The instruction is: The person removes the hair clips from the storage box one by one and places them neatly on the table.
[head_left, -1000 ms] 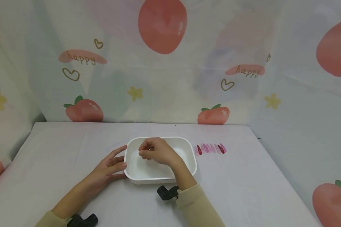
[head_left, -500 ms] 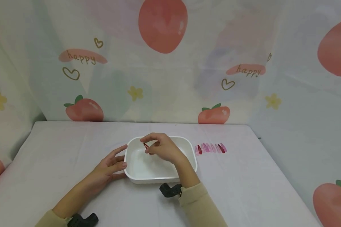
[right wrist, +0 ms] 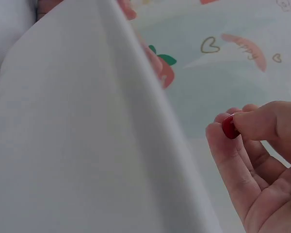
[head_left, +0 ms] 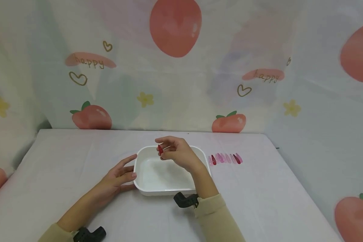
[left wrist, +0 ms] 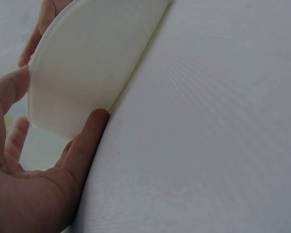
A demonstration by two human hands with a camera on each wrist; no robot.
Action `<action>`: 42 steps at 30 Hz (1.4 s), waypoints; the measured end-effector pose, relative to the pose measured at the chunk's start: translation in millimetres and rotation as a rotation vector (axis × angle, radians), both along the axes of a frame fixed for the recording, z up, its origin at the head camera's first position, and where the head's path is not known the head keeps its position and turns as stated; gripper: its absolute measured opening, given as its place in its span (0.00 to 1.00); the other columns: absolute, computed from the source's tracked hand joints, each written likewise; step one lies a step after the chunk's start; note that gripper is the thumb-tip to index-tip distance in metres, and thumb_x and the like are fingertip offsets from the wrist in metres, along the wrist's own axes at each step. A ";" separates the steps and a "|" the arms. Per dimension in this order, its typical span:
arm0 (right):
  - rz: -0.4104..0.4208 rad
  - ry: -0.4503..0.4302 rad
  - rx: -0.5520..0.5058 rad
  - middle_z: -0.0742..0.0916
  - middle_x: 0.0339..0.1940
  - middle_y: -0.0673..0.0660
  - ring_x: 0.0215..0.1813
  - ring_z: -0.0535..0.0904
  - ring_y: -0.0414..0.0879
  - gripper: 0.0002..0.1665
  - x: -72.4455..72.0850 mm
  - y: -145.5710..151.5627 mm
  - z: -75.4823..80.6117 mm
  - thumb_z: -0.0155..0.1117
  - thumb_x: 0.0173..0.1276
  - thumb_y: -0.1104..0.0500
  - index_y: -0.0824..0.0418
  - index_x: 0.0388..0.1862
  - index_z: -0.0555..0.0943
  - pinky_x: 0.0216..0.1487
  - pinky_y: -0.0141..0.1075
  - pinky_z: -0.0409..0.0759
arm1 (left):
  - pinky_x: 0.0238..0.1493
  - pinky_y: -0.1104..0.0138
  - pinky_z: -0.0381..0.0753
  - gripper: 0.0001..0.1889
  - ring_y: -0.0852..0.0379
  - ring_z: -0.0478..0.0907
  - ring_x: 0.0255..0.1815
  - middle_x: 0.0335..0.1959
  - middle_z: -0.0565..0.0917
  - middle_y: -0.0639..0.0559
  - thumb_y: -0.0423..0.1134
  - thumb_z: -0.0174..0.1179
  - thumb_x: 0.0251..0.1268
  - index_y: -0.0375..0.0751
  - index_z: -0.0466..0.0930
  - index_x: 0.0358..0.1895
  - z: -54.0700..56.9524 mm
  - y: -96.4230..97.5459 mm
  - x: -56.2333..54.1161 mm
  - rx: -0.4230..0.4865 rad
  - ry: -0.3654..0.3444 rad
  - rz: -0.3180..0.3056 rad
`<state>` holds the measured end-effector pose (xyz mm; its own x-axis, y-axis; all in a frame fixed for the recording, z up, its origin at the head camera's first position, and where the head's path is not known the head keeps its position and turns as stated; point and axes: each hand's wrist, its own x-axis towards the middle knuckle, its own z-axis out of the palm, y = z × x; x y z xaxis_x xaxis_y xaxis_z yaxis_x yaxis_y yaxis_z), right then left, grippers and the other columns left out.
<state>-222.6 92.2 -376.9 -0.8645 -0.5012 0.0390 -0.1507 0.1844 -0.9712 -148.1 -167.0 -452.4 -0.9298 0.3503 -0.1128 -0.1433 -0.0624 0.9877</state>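
My right hand (head_left: 181,155) is raised over the white tray (head_left: 166,179) and pinches a small red snap hair clip (head_left: 160,149) between thumb and fingers. In the right wrist view only the glossy rounded end of the clip (right wrist: 230,127) shows past the thumb. My left hand (head_left: 116,179) rests against the tray's left side with spread fingers, touching rim and wall; the left wrist view has one finger (left wrist: 89,133) low along the tray wall (left wrist: 82,73). Right of the tray, several pink and red hair clips (head_left: 213,160) lie side by side in a row.
The table (head_left: 260,195) is covered with a white cloth. A printed curtain (head_left: 181,94) hangs behind it and along both sides. Black wrist cameras (head_left: 184,200) are strapped to both wrists. Inside the tray, the part in view is bare white.
My right hand has risen and drifted right and back over the tray, and the red hair clip in its fingers has come into view. My left hand has stayed against the tray.
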 end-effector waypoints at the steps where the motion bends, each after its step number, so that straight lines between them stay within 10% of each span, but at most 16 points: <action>1: -0.008 0.001 -0.006 0.84 0.50 0.68 0.49 0.84 0.56 0.24 -1.1 2.6 0.9 0.63 0.65 0.72 0.59 0.60 0.81 0.49 0.40 0.86 | 0.60 0.50 0.80 0.36 0.42 0.73 0.65 0.73 0.61 0.32 0.35 0.56 0.74 0.57 0.52 0.79 -0.1 0.4 -0.8 0.003 0.004 -0.004; 42: -0.210 0.088 0.100 0.80 0.51 0.68 0.45 0.84 0.47 0.23 -9.7 145.5 1.0 0.62 0.69 0.67 0.64 0.63 0.76 0.48 0.33 0.86 | 0.59 0.49 0.80 0.37 0.42 0.73 0.64 0.74 0.60 0.31 0.35 0.58 0.72 0.55 0.51 0.79 -0.6 -0.5 -0.9 0.011 -0.005 -0.005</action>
<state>-232.2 237.6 -375.9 -0.9455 -0.3160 0.0780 -0.1823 0.3156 -0.9312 -149.0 -167.5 -453.0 -0.9275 0.3560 -0.1138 -0.1488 -0.0724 0.9862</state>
